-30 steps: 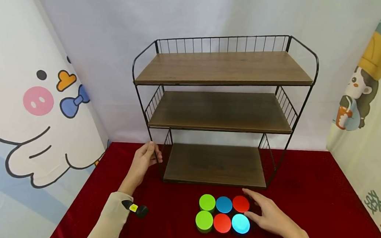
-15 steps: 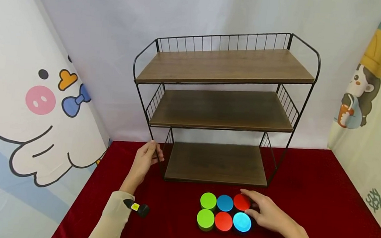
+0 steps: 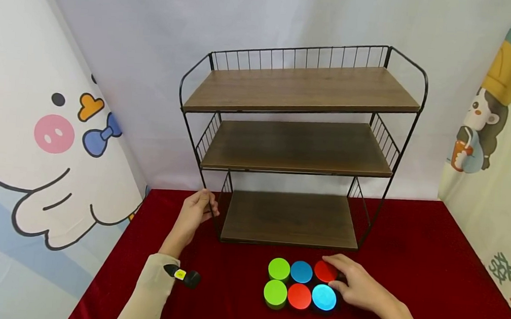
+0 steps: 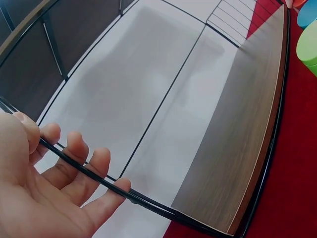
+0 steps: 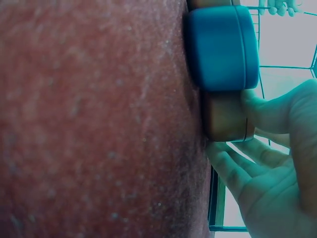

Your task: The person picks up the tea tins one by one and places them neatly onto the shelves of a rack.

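At the left side of a three-tier shelf rack (image 3: 296, 147), my left hand (image 3: 191, 217) grips the thin black front post; the left wrist view shows thumb and fingers (image 4: 101, 161) about the metal rod. My right hand (image 3: 360, 285) holds the red round lidded container (image 3: 324, 271) at the back right of a small group, thumb on the near side and fingers on the far side. In the right wrist view this container (image 5: 225, 116) stands on the cloth behind the bright blue one (image 5: 220, 49). The right fingertips are partly hidden.
Beside the held container stand a darker blue one (image 3: 301, 272) and a green one (image 3: 279, 269). The front row has green (image 3: 275, 293), red (image 3: 299, 296) and bright blue (image 3: 324, 297). Dark red cloth (image 3: 408, 269) covers the table; printed curtains (image 3: 480, 195) hang around it.
The right hand's fingers have closed in on the back-right red container. The left hand stays on the rack's post, and the containers keep their places.
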